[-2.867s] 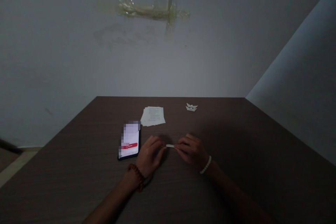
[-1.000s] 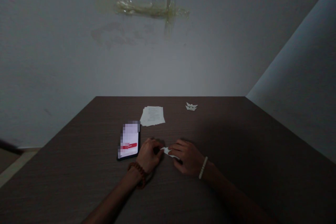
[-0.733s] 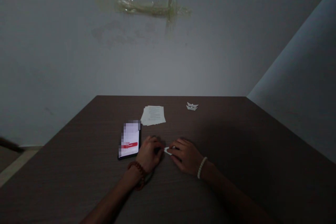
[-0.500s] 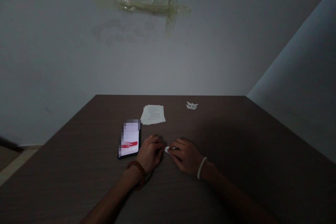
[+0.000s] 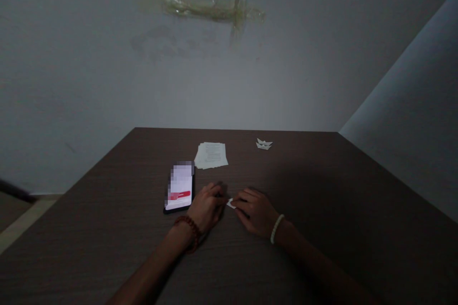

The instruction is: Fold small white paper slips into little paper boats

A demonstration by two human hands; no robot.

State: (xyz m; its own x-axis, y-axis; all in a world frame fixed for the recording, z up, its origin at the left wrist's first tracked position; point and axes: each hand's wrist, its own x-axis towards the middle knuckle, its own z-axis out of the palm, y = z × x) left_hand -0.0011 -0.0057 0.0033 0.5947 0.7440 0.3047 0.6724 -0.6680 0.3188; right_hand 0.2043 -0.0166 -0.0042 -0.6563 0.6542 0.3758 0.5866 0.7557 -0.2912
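Note:
Between my two hands lies a small folded piece of white paper [image 5: 231, 203], low over the table and mostly covered by fingers. My left hand [image 5: 206, 207], with a brown bead bracelet on its wrist, is closed with its fingertips at the paper's left edge. From the other side my right hand [image 5: 255, 212], wearing a pale bead bracelet, pinches the paper's right part. Two small white paper boats [image 5: 264, 144] sit close together farther back on the table, to the right of a stack of printed paper sheets [image 5: 212, 155].
A lit phone [image 5: 180, 187] lies left of my left hand, its screen partly blurred out. The dark brown table [image 5: 118, 186] reaches back to a grey wall [image 5: 229, 90] with yellowed tape [image 5: 211, 12] on it.
The view has shifted slightly, so the things on the table appear a little farther right. Both hands stay at the paper, and a bit more of it shows between the fingers.

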